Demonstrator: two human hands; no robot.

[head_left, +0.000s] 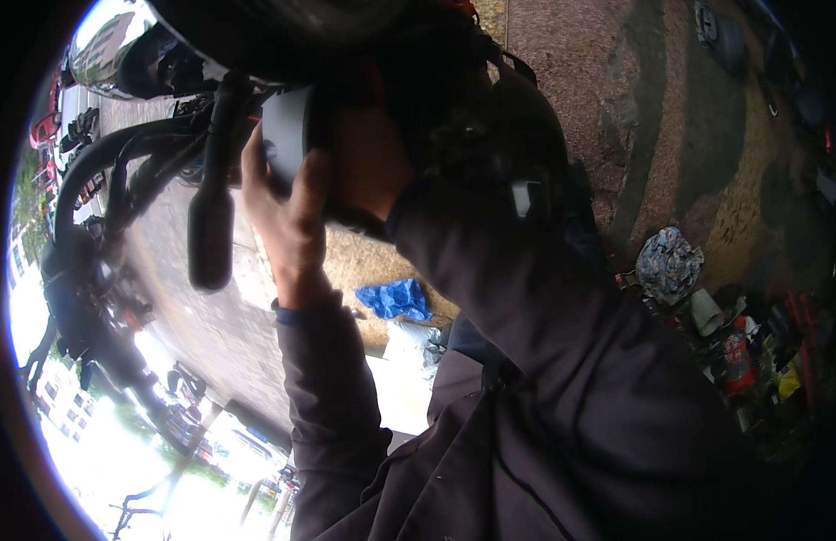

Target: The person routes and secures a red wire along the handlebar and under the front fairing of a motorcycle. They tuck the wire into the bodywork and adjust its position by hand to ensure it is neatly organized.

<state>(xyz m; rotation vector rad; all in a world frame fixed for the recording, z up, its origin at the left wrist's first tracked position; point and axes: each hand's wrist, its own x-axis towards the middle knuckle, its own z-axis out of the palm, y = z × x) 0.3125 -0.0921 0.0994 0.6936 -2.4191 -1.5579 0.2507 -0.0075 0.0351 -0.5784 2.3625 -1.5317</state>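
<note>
My left hand (pixel 292 212) is wrapped around a smooth grey rounded cover (pixel 285 126), with the thumb on one side and the fingers on the other. The cover sits among the dark parts of what looks like a motorbike or scooter. Just right of it, my right hand (pixel 368 158) reaches into deep shadow among those dark parts. Its fingers are hidden, so what they touch does not show. Left of my left hand, a black handlebar grip (pixel 210 239) hangs down.
Curved black tubing (pixel 93 162) runs along the left side. A blue plastic bag (pixel 397 299) lies on the ground below my arms. At right is litter, with a crumpled patterned bundle (pixel 670 264) and a red-labelled bottle (pixel 739 363). A large dark rounded part (pixel 283 32) fills the top.
</note>
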